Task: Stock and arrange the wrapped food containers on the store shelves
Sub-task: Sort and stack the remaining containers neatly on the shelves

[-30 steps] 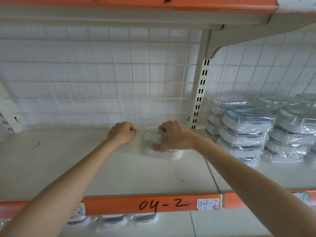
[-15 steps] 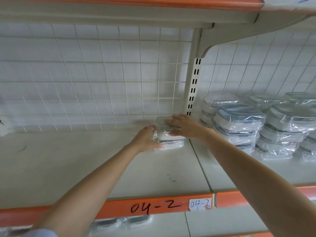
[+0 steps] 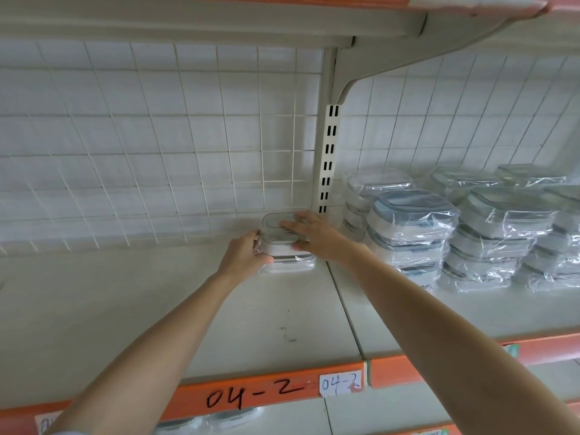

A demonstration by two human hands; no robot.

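A small clear wrapped food container (image 3: 276, 229) sits at the back right corner of the white shelf (image 3: 157, 309), close to the wire grid and the slotted upright. It seems to rest on another wrapped container (image 3: 290, 265) below it. My left hand (image 3: 243, 257) grips its left side, fingers curled round the edge. My right hand (image 3: 314, 233) lies across the lid with fingers stretched out and the thumb at the front edge.
Stacks of wrapped containers with grey-blue lids (image 3: 411, 227) fill the neighbouring shelf bay on the right. A slotted upright post (image 3: 328, 158) divides the bays. An orange shelf edge marked 04-2 (image 3: 251, 394) runs along the front. More wrapped containers (image 3: 207, 419) show on the shelf below.
The container has gone from mid-shelf back and right into the corner by the upright. My left hand, a loose fist beside it a second ago, now grips its left side.
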